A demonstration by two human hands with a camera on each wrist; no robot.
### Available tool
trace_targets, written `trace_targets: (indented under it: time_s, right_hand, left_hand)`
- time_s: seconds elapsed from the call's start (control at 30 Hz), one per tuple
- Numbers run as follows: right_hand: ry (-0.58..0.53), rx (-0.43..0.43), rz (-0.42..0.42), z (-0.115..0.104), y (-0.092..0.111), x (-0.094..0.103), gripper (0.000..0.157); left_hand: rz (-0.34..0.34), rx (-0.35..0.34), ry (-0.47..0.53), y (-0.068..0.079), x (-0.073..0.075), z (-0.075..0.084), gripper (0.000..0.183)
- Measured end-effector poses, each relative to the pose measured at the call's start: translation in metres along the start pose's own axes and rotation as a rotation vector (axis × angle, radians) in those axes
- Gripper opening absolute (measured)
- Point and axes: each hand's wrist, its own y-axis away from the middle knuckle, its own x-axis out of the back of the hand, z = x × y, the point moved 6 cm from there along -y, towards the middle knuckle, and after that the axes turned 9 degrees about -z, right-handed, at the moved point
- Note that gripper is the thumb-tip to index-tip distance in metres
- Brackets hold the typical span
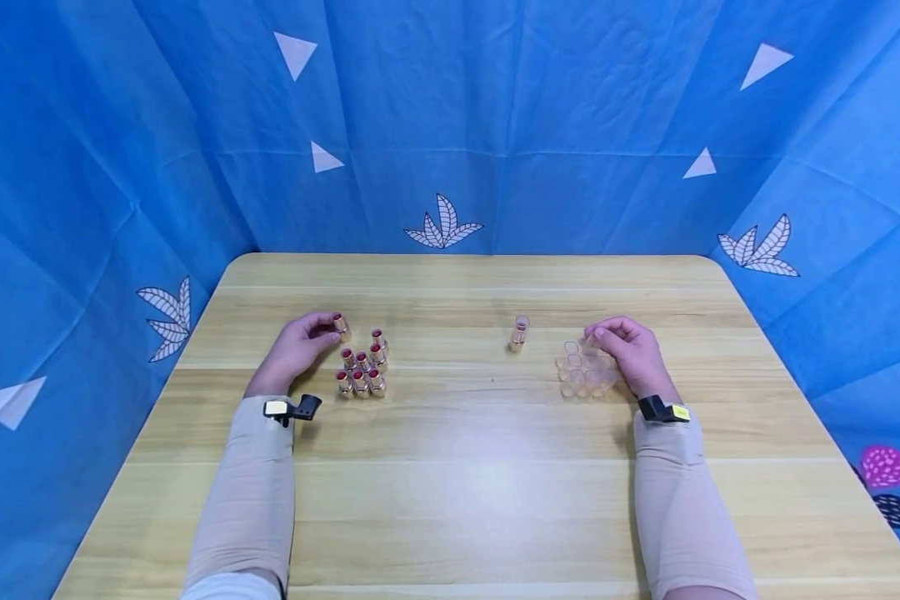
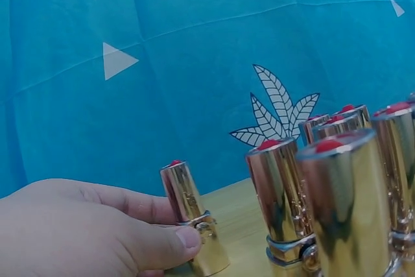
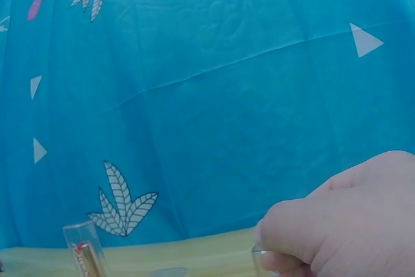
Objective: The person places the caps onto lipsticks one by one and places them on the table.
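Observation:
A gold lipstick [image 1: 341, 327] with a red tip is pinched between the thumb and fingers of my left hand [image 1: 300, 350], tilted slightly on or just above the table. Right beside it stands a cluster of several uncapped gold lipsticks [image 1: 361, 382], large in the left wrist view. Across the table, my right hand [image 1: 632, 354] pinches a clear cap [image 3: 258, 261], mostly hidden by the thumb and fingers. Below those fingers is a group of several clear caps [image 1: 574, 375]. Between the two groups, a lipstick with a clear cap over it [image 1: 519, 335] stands upright.
The wooden table [image 1: 457, 492] has its far edge against a blue printed curtain [image 1: 570, 100], which also hangs along both sides. Each wrist carries a small black camera on a band, the left one [image 1: 292, 408] over a light sleeve.

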Motion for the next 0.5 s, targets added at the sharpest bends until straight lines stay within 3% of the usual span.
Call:
trace_targets:
  time_s: [0.13,0.5]
  right_hand:
    - [0.001,0.005,0.054,0.0007,0.0003,0.0057,0.031]
    - [-0.038,0.018,0.058,0.0017,-0.0006,0.0074,0.032]
  left_hand:
    - [0.020,-0.026,0.009,-0.0005,0.0016,0.0002,0.035]
    - [0.009,0.006,-0.018,-0.0016,0.0014,-0.0017,0.036]
